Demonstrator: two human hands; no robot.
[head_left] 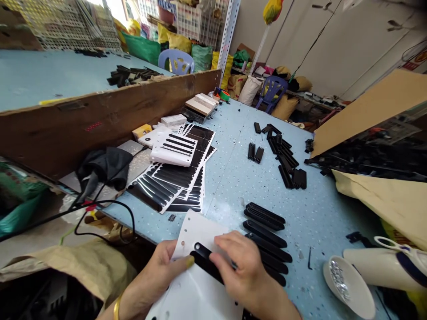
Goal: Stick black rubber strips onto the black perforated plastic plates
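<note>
A white backing sheet [196,293] with small holes along its edge is held at the table's near edge by my left hand [160,266], the thumb pressing on its face. Two black adhesive strips [202,262] with rounded ends lie across this sheet, one having a hole at its end. My right hand [245,271] is closed over the upper strip, with thumb and fingers gripping it along its length; its far end is hidden under the hand. Right beside my right hand, several long black rounded bars [267,233] lie in a row on the table.
Printed sheets of black strips [180,173] spread over the left of the blue table [230,178]. Black plastic parts [283,153] are piled toward the back right. A white bowl [350,289] of small silver pieces stands at right, near a hex key [309,258]. A wooden board [116,106] borders the left.
</note>
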